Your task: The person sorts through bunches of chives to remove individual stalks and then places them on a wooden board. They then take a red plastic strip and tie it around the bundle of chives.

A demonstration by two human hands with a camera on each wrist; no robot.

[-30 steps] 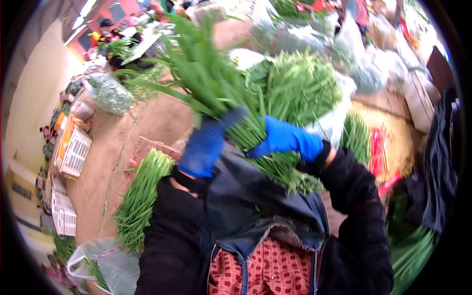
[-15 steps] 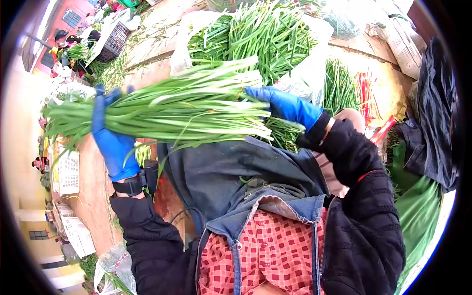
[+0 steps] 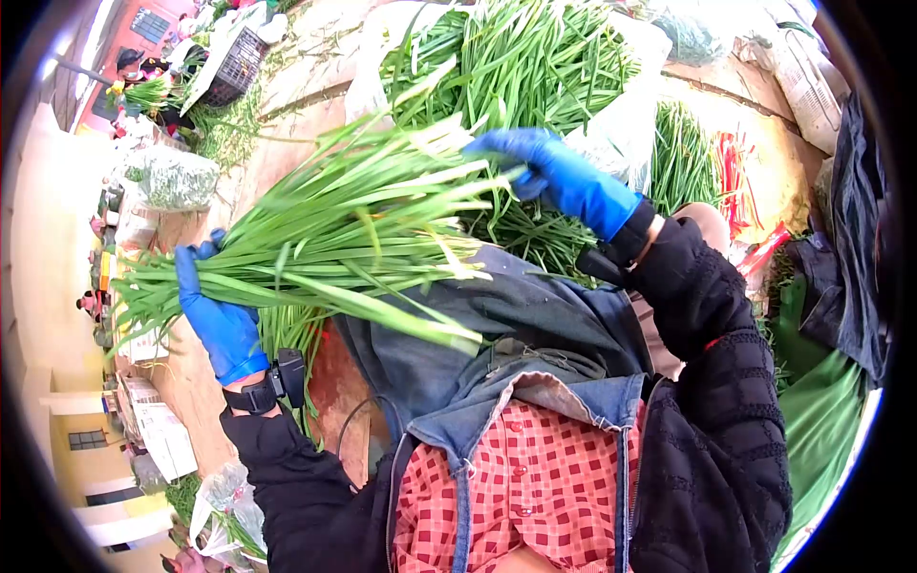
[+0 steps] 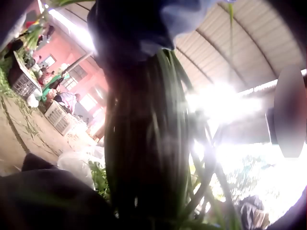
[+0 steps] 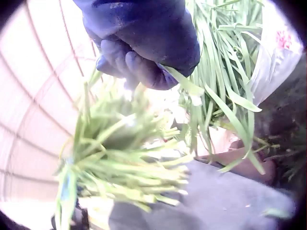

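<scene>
Long green leafy stalks (image 3: 325, 224) fan out in a loose bunch above the lap. My blue-gloved left hand (image 3: 222, 320) grips the bunch near its leafy end, at the left. The left wrist view shows this hand (image 4: 139, 28) above dark, backlit stalks (image 4: 148, 134). At the pale cut ends is my gloved right hand (image 3: 564, 181), its index finger extended. Seen from the right wrist, the right hand (image 5: 144, 43) has curled fingers, with a single green leaf (image 5: 184, 82) sticking out of them, beside the blurred bunch (image 5: 124, 163).
A white plastic bag (image 3: 626, 129) holds a large heap of similar greens (image 3: 516, 72) ahead. To the right are another green bundle (image 3: 680, 158), red strips (image 3: 734, 181) and dark cloth (image 3: 850, 258). More greens hang below my left hand. A plastic bag (image 3: 229, 497) lies lower left.
The bunch has swung from upright to sideways over the lap, and its cut ends have spread apart. My left hand has moved left. The right hand has risen slightly since half a second ago.
</scene>
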